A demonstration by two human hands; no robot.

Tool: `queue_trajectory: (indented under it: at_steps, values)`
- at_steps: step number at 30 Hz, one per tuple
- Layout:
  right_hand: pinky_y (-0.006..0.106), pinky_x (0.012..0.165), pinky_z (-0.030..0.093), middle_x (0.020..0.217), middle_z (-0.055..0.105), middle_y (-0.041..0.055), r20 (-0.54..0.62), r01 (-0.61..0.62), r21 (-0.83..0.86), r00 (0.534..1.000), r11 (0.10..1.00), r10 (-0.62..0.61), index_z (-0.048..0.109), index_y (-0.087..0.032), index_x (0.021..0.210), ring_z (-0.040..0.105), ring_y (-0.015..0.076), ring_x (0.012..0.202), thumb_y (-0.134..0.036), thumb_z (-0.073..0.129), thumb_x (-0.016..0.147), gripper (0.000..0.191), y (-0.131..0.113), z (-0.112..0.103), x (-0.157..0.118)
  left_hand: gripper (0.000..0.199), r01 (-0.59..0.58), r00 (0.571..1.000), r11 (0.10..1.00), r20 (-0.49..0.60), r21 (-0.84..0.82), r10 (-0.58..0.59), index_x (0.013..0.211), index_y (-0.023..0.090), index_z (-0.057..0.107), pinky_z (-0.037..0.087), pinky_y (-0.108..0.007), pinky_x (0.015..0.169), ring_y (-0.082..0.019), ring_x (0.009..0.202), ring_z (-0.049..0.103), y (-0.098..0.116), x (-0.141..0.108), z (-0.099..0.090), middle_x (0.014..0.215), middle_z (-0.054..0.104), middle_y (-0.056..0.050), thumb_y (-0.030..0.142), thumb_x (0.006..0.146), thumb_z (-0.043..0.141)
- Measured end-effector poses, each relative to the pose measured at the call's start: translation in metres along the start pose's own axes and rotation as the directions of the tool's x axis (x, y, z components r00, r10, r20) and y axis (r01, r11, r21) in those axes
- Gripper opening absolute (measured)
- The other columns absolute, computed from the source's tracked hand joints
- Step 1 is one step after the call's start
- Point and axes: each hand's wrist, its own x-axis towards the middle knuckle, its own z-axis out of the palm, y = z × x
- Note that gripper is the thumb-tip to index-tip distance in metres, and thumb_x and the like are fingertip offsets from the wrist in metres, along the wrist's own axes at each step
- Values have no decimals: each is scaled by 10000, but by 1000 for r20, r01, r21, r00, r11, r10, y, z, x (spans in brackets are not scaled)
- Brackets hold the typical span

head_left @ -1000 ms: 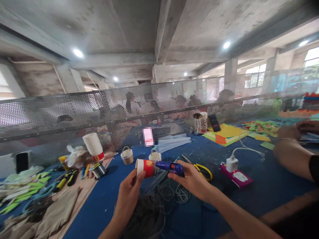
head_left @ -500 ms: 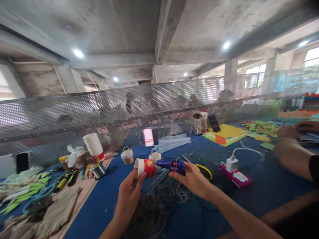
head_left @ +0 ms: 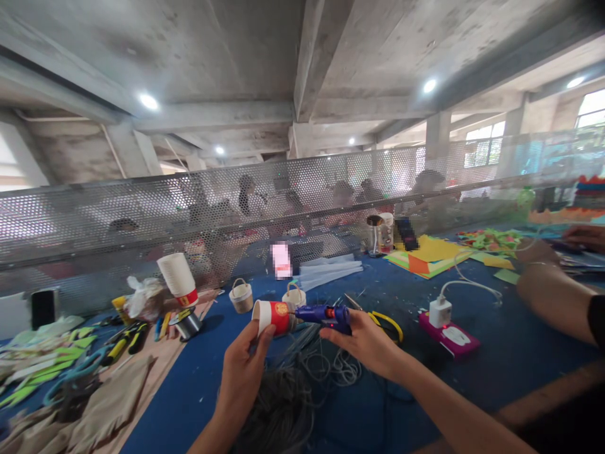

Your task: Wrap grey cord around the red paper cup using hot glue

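A red and white paper cup (head_left: 278,317) lies tilted on its side in my left hand (head_left: 246,362), gripped between thumb and fingers. My right hand (head_left: 366,340) is wrapped around a blue glue gun (head_left: 321,314), its nozzle pointing left at the base end of the cup. Whether the nozzle touches the cup I cannot tell. Behind the cup stand two small white buckets with handles, one bucket (head_left: 241,297) to the left and another bucket (head_left: 294,295) partly hidden. Below my hands lies a tangled heap of grey cord (head_left: 281,403).
At the left are a stack of paper cups (head_left: 176,276), a wire spool (head_left: 188,324), scissors (head_left: 78,375) and gloves (head_left: 116,397). A purple power socket (head_left: 454,337) with a charger sits right. Coloured paper (head_left: 435,255) lies behind it. Another person's arm (head_left: 553,296) rests at the far right.
The cup in my left hand has shifted slightly left, and the glue gun has followed a little. The other person's hand at the right has moved a bit.
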Motion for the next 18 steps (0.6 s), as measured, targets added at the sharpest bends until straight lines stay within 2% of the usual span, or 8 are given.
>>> queue_trajectory:
  at_steps: [5, 11, 18]
  values:
    - [224, 571, 364, 703, 535, -25, 10, 5, 15, 1000, 1000, -5, 650, -183, 871, 429, 120, 625, -520, 627, 851, 339, -1, 0, -1, 320, 31, 999, 999, 4, -7, -31, 818, 168, 666, 395, -219, 609, -170, 704, 548, 3, 0, 0, 825, 668, 8, 471, 868, 578]
    - [221, 549, 353, 676, 517, -31, 41, -25, 57, 999, 998, 23, 638, -187, 860, 415, 113, 599, -500, 643, 842, 314, -2, 1, -2, 345, 64, 998, 998, -20, -4, -64, 784, 170, 648, 374, -215, 573, -149, 637, 482, 4, 1, 0, 704, 586, 31, 500, 858, 580]
    - [225, 623, 407, 743, 590, -13, 55, 4, 111, 998, 994, -10, 647, -169, 837, 502, 129, 674, -500, 655, 837, 331, 2, 3, -1, 377, 107, 994, 994, -31, -38, -108, 805, 170, 662, 329, -213, 529, -132, 584, 418, 5, 4, -1, 624, 511, 54, 539, 841, 591]
